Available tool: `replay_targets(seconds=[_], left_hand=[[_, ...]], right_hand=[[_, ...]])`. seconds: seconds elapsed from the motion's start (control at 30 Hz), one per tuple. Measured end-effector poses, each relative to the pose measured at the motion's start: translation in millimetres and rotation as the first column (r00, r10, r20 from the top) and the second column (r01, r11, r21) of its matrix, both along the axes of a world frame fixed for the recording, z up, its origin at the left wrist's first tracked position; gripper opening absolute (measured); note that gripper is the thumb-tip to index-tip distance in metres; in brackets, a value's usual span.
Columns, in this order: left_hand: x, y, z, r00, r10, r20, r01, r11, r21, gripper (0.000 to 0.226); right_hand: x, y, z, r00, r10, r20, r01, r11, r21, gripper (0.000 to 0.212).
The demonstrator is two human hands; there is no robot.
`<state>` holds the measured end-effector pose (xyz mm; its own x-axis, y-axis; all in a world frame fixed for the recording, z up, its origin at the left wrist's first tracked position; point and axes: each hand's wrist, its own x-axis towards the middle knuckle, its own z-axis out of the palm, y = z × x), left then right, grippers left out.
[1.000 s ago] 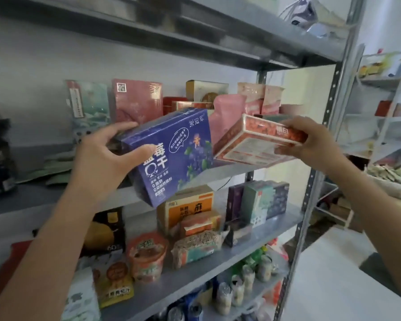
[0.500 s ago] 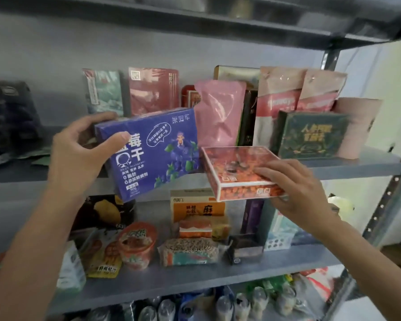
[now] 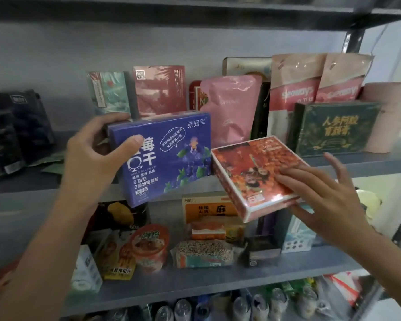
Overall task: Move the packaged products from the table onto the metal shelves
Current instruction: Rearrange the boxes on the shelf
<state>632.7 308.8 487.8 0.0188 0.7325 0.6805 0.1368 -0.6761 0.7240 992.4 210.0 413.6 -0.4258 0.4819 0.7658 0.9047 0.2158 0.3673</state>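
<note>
The work is partway through. Many packages already stand on the metal shelves, and two more are being set down at the front of the middle shelf. The table is out of view, so I cannot tell how many remain.

At centre left, the left hand grips the blue dried-blueberry box by its left end, with the thumb on the front face and the fingers wrapped behind. The box is upright and slightly tilted, and its lower corner hangs below the shelf edge, so I judge it not yet placed.

At centre right, the right hand holds the orange-red box with its fingers spread on top and the thumb apparently underneath. It is a light pinch, with the little finger lifted. The box tilts, and its near corner juts out past the shelf edge. Whether its far end rests on the shelf is unclear.

Writing on the blue box:
- 果冠军 at the upper right
- large 莓 and 干, with the first character hidden by the thumb
- "DRIED BLUEBERRY"
- 0脂肪 and 0添加防腐剂
- 90g at the bottom

The orange-red box's lettering is too blurred to read.

At the right, the dark green box has gold characters that seem to begin 人参阿胶. The pink pouches above it carry a blurred word, perhaps "Seaway's". On the shelf below, an orange carton shows a large 麻.
</note>
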Motion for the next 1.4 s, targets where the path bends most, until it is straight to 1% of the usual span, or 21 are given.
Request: replay_targets(seconds=[0.07, 0.13, 0.2, 0.27, 0.33, 0.37, 0.4, 0.43, 0.47, 0.5, 0.53, 0.57, 0.6, 0.63, 0.73, 0.83, 0.97, 1.07, 1.2, 1.33, 1.4], left_hand=[[0.6, 0.5, 0.5, 1.0, 0.003, 0.0, -0.003, 1.0, 0.0, 0.043], [0.4, 1.9, 0.4, 1.0, 0.003, 0.011, -0.003, 1.0, 0.002, 0.045], [0.0, 3.0, -0.2, 1.0, -0.001, 0.018, 0.001, 1.0, 0.0, 0.051], [-0.1, 4.7, -0.9, 1.0, -0.002, 0.021, 0.003, 1.0, -0.011, 0.054], [0.1, 5.7, -1.0, 1.0, -0.008, 0.024, 0.008, 1.0, -0.015, 0.051], [0.6, 6.5, -1.1, 1.0, -0.009, 0.024, 0.009, 1.0, -0.015, 0.051], [1.0, 7.4, -1.2, 1.0, -0.008, 0.02, 0.008, 1.0, -0.014, 0.049], [1.4, 8.3, -1.3, 1.0, -0.007, 0.014, 0.007, 1.0, -0.014, 0.047], [1.6, 9.3, -1.5, 1.0, -0.01, 0.01, 0.01, 1.0, -0.013, 0.045], [2.1, 10.2, -1.7, 1.0, -0.014, 0.006, 0.014, 1.0, -0.011, 0.043], [2.6, 11.1, -1.9, 1.0, -0.02, 0.005, 0.02, 1.0, -0.007, 0.042], [3.6, 11.4, -1.7, 1.0, -0.022, 0.005, 0.022, 1.0, -0.004, 0.042], [4.6, 11.5, -1.6, 1.0, -0.023, 0.001, 0.023, 1.0, 0.0, 0.043], [5.4, 12.1, -1.6, 1.0, -0.021, -0.002, 0.021, 1.0, 0.0, 0.044], [5.3, 17.5, -2.1, 1.0, -0.024, 0.005, 0.024, 1.0, -0.009, 0.049], [6.7, 21.0, -0.8, 0.999, -0.034, -0.014, 0.034, 0.999, -0.004, 0.053], [13.9, 24.3, 0.2, 0.999, -0.038, -0.028, 0.038, 0.999, 0.016, 0.037], [18.4, 27.0, 1.2, 0.998, -0.047, -0.032, 0.048, 0.999, 0.016, 0.033], [22.1, 29.1, 1.2, 0.998, -0.047, -0.04, 0.048, 0.999, 0.022, 0.033], [23.2, 30.0, 1.5, 0.998, -0.051, -0.027, 0.052, 0.999, 0.012, 0.035], [23.3, 30.6, 1.1, 0.998, -0.054, -0.023, 0.055, 0.998, 0.007, 0.036]], right_hand=[[4.2, -0.2, 8.1, 0.999, -0.021, -0.037, 0.023, 0.998, 0.065, 0.037], [9.2, -1.7, 22.5, 0.988, -0.075, -0.136, 0.09, 0.991, 0.104, 0.039], [13.2, -5.4, 40.3, 0.95, -0.169, -0.263, 0.189, 0.981, 0.052, 0.042], [15.7, -7.8, 59.5, 0.894, -0.278, -0.352, 0.25, 0.96, -0.126, 0.049], [21.3, -8.4, 74.4, 0.818, -0.428, -0.383, 0.31, 0.89, -0.333, 0.05], [22.5, -9.4, 80.1, 0.781, -0.483, -0.395, 0.312, 0.851, -0.422, 0.05], [23.4, -10.2, 84.1, 0.751, -0.479, -0.454, 0.234, 0.836, -0.496, 0.054], [21.3, -11.7, 88.0, 0.694, -0.443, -0.568, 0.095, 0.838, -0.538, 0.059], [19.6, -13.2, 91.4, 0.586, -0.409, -0.699, -0.058, 0.84, -0.54, 0.059], [17.6, -14.4, 94.5, 0.439, -0.39, -0.81, -0.201, 0.836, -0.511, 0.053], [17.9, -14.3, 97.8, 0.286, -0.394, -0.874, -0.302, 0.828, -0.472, 0.044], [20.0, -13.1, 99.7, 0.178, -0.409, -0.895, -0.367, 0.816, -0.446, 0.035], [20.5, -12.7, 101.5, 0.112, -0.44, -0.891, -0.394, 0.803, -0.446, 0.025], [19.5, -13.2, 103.3, 0.083, -0.479, -0.874, -0.419, 0.779, -0.467, 0.024], [13.6, -13.3, 105.6, 0.097, -0.554, -0.827, -0.413, 0.733, -0.54, 0.044], [8.5, -13.1, 110.4, 0.09, -0.548, -0.832, -0.441, 0.727, -0.527, 0.054], [3.9, -11.9, 121.2, 0.083, -0.515, -0.853, -0.41, 0.763, -0.5, 0.067], [2.3, -10.5, 129.8, 0.109, -0.491, -0.864, -0.398, 0.775, -0.491, 0.081], [0.1, -5.0, 142.8, 0.182, -0.513, -0.839, -0.343, 0.767, -0.543, 0.086], [3.3, 0.2, 154.1, 0.221, -0.531, -0.818, -0.295, 0.763, -0.575, 0.081], [7.2, 0.4, 160.5, 0.255, -0.531, -0.808, -0.265, 0.765, -0.586, 0.078]])
